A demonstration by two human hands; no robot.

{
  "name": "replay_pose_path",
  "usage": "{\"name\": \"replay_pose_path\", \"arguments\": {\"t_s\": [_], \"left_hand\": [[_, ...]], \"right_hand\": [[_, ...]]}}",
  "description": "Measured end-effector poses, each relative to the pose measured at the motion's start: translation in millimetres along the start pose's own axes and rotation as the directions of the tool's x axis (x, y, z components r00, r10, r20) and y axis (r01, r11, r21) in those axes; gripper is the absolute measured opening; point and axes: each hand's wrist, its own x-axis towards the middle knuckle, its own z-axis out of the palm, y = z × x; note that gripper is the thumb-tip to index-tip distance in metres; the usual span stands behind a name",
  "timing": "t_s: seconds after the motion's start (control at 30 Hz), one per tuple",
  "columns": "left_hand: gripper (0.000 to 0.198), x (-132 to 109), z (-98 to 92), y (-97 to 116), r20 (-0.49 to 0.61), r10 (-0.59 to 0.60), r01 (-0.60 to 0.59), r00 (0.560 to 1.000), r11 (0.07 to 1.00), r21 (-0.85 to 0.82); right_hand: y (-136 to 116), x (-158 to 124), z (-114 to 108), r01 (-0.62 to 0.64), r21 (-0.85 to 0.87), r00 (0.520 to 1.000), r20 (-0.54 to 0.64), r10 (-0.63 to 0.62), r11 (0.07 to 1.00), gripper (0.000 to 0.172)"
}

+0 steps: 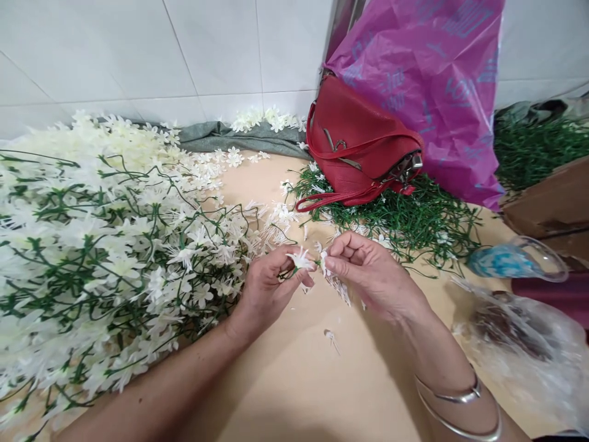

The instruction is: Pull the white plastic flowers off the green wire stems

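Observation:
My left hand (271, 282) pinches an artificial flower stem, and a white artificial flower (301, 260) shows at its fingertips. Close beside it, my right hand (363, 270) is closed, thumb against forefinger, on a small white flower piece (324, 263). Between the two hands a bit of green stem is visible. Thin white stamens (339, 290) lie on the table just under the fingers of my right hand. One loose stamen piece (330, 339) rests nearer to me.
A large heap of white flowers on green stems (115, 270) fills the left. Loose petals (234, 158) lie behind. A red handbag (363, 135) sits on green stems (414, 215), before a purple plastic bag (442, 86). At right are a plastic cup (515, 261) and a clear bag (534, 344).

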Motion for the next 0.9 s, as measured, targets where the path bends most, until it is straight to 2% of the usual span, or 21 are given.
{"name": "replay_pose_path", "arguments": {"t_s": [0.27, 0.63, 0.77, 0.9], "left_hand": [[0.019, -0.2, 5.9, -6.1, -0.001, -0.128, 0.127, 0.992, 0.989, -0.080], [0.021, 0.2, 6.0, -9.4, -0.031, -0.168, 0.165, 0.985, 0.984, -0.059], [0.019, 0.7, 6.6, -8.2, -0.031, -0.170, 0.168, 0.985, 0.984, -0.063], [0.020, 2.1, 8.4, -10.2, -0.016, -0.148, 0.143, 0.989, 0.974, -0.177]], "right_hand": [[13.1, 3.7, 5.9, -0.042, 0.074, 0.997, -0.062, 0.047, 0.996, 0.043], [24.4, 4.8, 15.0, 0.056, -0.022, 0.991, -0.116, -0.058, 0.998, 0.047], [24.9, 7.3, 13.6, 0.048, 0.032, 0.996, -0.074, -0.045, 0.998, 0.047], [17.6, 7.8, 8.9, 0.006, 0.089, 1.000, 0.023, -0.008, 0.996, 0.041]]}}
